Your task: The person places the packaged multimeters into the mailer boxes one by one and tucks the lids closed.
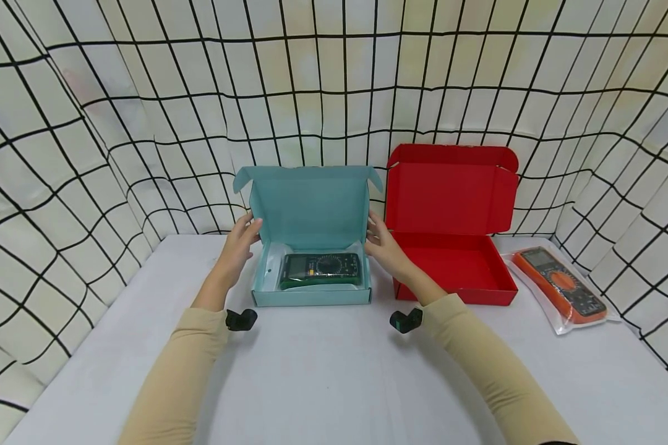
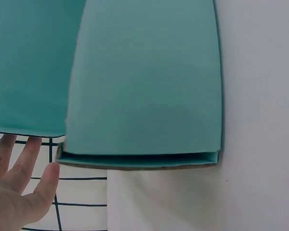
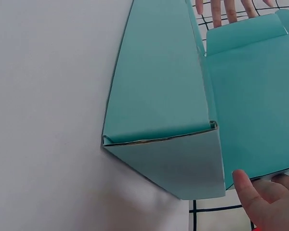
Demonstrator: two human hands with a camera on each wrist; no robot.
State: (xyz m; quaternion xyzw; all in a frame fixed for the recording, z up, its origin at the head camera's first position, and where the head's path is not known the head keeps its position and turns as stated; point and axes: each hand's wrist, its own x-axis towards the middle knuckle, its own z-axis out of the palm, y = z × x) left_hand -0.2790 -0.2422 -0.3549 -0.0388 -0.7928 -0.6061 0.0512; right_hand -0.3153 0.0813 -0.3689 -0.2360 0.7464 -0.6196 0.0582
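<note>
A light-blue cardboard box (image 1: pixel 312 298) stands with its lid (image 1: pixel 310 207) raised. Inside lies a green multimeter (image 1: pixel 321 270) in a clear plastic bag. My left hand (image 1: pixel 236 248) is beside the lid's left edge, its fingertips right at that edge in the left wrist view and its thumb spread apart, near the box corner. On the opposite side my right hand (image 1: pixel 386 248) touches the lid's right edge. Its thumb (image 3: pixel 242 179) overlaps the lid's inner corner in the right wrist view, with the other fingertips partly hidden behind the edge.
An open red box (image 1: pixel 459 296) stands just right of the blue one, behind my right forearm. Farther right lies an orange multimeter (image 1: pixel 561 285) in a clear bag. White panels with a black grid (image 1: pixel 345 93) surround the white table (image 1: pixel 312 377) at the back and sides.
</note>
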